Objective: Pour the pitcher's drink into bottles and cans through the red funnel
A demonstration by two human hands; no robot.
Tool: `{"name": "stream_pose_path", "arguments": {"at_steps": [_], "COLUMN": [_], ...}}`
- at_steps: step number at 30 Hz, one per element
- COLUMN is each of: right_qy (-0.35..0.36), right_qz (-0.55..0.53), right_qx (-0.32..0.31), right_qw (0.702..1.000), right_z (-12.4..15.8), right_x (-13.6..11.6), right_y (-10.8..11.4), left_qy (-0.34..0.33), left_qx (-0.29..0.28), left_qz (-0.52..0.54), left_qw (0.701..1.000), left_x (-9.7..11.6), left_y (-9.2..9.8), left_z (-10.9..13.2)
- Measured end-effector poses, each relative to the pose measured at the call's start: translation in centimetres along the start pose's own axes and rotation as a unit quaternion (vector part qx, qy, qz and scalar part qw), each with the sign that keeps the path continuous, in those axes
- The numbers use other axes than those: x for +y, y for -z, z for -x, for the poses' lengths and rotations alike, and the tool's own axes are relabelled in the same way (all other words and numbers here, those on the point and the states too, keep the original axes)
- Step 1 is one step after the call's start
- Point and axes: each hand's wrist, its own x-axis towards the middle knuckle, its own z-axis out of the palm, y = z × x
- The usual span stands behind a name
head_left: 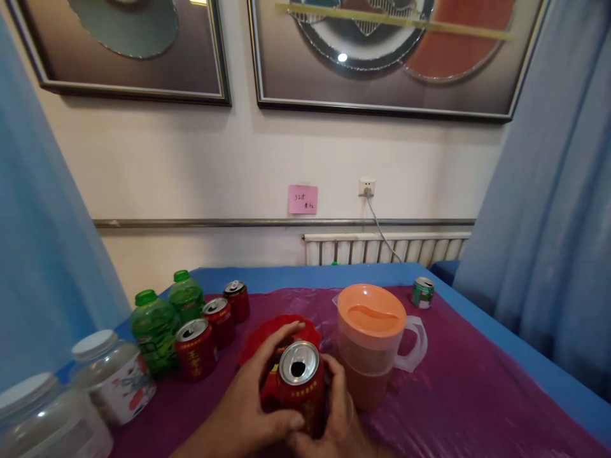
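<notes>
A red drink can [301,395] with gold lettering stands upright in front of me, its silver top showing a dark opened hole. My left hand [255,395] curves around the can's left side, thumb across the front and index finger stretched past the back. From the right, my right hand [340,407] wraps its fingers along the side, its thumb low at the front. Just behind the can is a red scalloped dish [305,326], partly covered by my left hand. Close by on the right stands a clear pitcher [370,362] with an orange lid and brownish liquid inside.
Several red cans [196,351] stand at left, beside green plastic bottles [155,334] and white-lidded clear jars [112,378]. A green can [422,292] is at the far right. Purple plastic sheeting [458,381] covers the blue table. Behind are a radiator [386,248] and a wall rail [229,223].
</notes>
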Motion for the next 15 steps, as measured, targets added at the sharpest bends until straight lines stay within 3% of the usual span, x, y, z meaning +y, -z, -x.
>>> {"name": "stream_pose_path", "arguments": {"at_steps": [2, 5, 10, 15], "right_qy": [-0.014, -0.008, 0.039, 0.025], "right_qz": [0.013, 0.003, -0.08, -0.136], "right_qx": [-0.013, -0.055, -0.132, -0.139], "right_qw": [1.0, 0.998, 0.987, 0.981], "right_z": [0.1, -0.4, -2.4, -2.8], "right_x": [0.7, 1.9, 1.7, 0.6], "right_y": [0.0, 0.3, 1.0, 0.8], "left_qy": [0.011, 0.036, 0.045, 0.057], "left_qx": [-0.071, -0.109, -0.116, -0.073], "left_qz": [0.097, 0.159, 0.202, 0.224], "left_qw": [0.993, 0.981, 0.971, 0.97], "left_x": [-1.7, -4.5, -7.2, -7.6], "left_y": [0.9, 1.5, 1.1, 0.8], "left_z": [-0.6, -0.8, -0.1, 0.7]}}
